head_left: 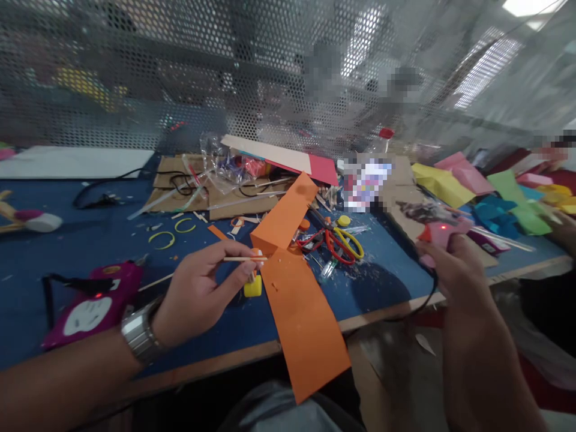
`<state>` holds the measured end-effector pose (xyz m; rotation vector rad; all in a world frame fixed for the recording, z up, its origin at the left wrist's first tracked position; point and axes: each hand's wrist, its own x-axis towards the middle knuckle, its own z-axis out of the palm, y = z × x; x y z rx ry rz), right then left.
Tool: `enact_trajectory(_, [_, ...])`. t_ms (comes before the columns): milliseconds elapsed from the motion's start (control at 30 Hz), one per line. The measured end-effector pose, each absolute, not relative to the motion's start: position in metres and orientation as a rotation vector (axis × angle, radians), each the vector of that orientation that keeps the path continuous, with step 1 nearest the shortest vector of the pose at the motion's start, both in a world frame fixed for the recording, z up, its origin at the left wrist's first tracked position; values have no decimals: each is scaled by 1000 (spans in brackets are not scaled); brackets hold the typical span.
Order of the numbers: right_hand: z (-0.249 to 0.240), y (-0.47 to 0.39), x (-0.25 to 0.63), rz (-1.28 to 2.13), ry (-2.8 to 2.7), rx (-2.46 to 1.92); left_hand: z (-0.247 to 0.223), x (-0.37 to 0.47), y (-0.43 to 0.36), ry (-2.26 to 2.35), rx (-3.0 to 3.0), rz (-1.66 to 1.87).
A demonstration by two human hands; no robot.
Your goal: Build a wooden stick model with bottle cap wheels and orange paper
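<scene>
My left hand (204, 285) is closed in a pinch on a thin wooden stick (238, 259). A small orange and white piece sits at its fingertips, and a yellow cap (252, 286) shows just below them. Beside those fingers lies a long folded strip of orange paper (306, 318), its near end hanging over the table edge. On the right, my right hand (454, 264) is wrapped round a pink glue gun (443, 231) with a lit red light. That gun is apart from the stick and the paper, and my hand partly hides its handle.
Red- and yellow-handled scissors (344, 243) lie right of the orange strip. A purple device (96, 303) with a cord sits at left. Cardboard (225, 207), plastic wrappers and scraps fill the back. Coloured papers (443, 186) lie at right, near another person's hand (562, 225).
</scene>
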<state>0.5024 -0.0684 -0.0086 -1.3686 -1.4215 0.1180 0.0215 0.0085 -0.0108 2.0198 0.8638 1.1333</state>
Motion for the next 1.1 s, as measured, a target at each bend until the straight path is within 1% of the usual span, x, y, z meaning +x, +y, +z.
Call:
enact_trajectory(133, [-2, -47, 470, 500, -1332, -1212, -12, 22, 9, 873, 2028, 1139])
enact_trajectory(267, [8, -19, 414, 890, -1299, -1111, -10, 23, 8, 888, 2050, 1145])
enact_trajectory(433, [9, 27, 344, 1189, -1262, -1037, -5, 23, 6, 915, 2088, 1184])
enact_trajectory(533, [0, 46, 316, 1268, -1200, -996, -2, 22, 3, 932, 2149, 1222])
enact_trajectory(633, [-9, 47, 305, 1327, -1129, -938, -2, 22, 2, 908, 2176, 1221])
enact_trajectory(867, [-23, 15, 298, 1490, -1090, -754, -3, 25, 2, 838, 2116, 1172])
enact_trajectory(1100, [-35, -8, 298, 1502, -1166, -695, 2, 27, 3, 842, 2090, 1183])
